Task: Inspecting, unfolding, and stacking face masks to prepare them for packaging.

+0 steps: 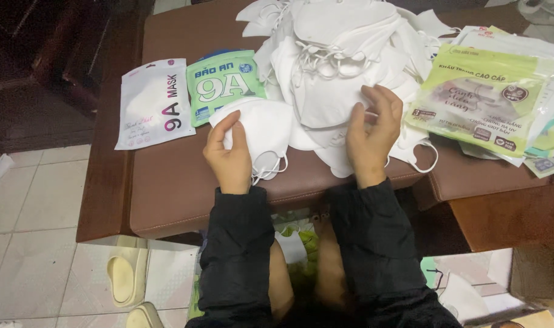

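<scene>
The black sleeves [301, 255] reach over the brown tabletop [167, 194], where the left hand [229, 157] pinches one folded white mask [261, 129] apart from the heap, while the right hand [373, 135], fingers loosely open, rests on the mask pile [331, 61] beside green packets [480, 100].

Bare brown cushion [167, 182] lies open at lower left of the frame. The mask heap [337, 54] (loops tangled) blocks upper centre. Stacked green packets [483, 97] crowd the right edge.

Brown cushioned bench [167, 188]: masks [331, 67], seemingly packets [489, 97].
</scene>
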